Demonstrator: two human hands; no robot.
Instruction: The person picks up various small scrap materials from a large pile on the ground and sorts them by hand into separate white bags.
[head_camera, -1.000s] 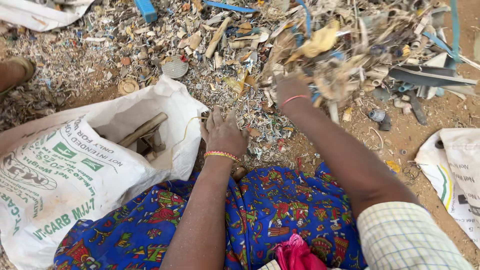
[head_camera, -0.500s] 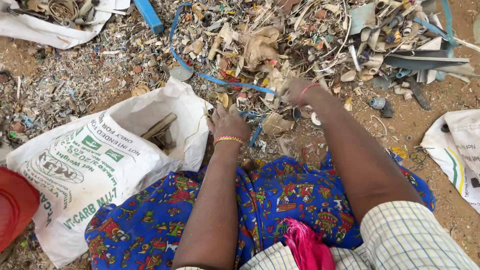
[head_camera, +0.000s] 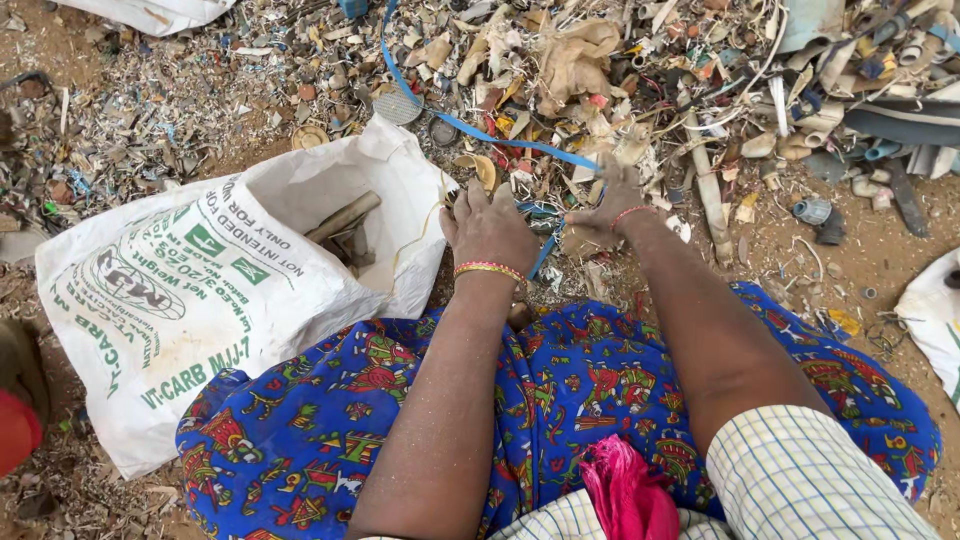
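Sandy ground (head_camera: 900, 270) is lying under a wide heap of plastic scrap (head_camera: 700, 90) filling the upper half of the frame. At centre, the left hand (head_camera: 488, 228) is resting knuckles up, fingers curled into the litter; what it is gripping cannot be told. Just right of it, the right hand (head_camera: 605, 212) is closing around a blue plastic strap (head_camera: 470, 125) looping toward the top. A white woven sack (head_camera: 200, 300) is lying open at left, dark pipe pieces (head_camera: 345, 225) inside.
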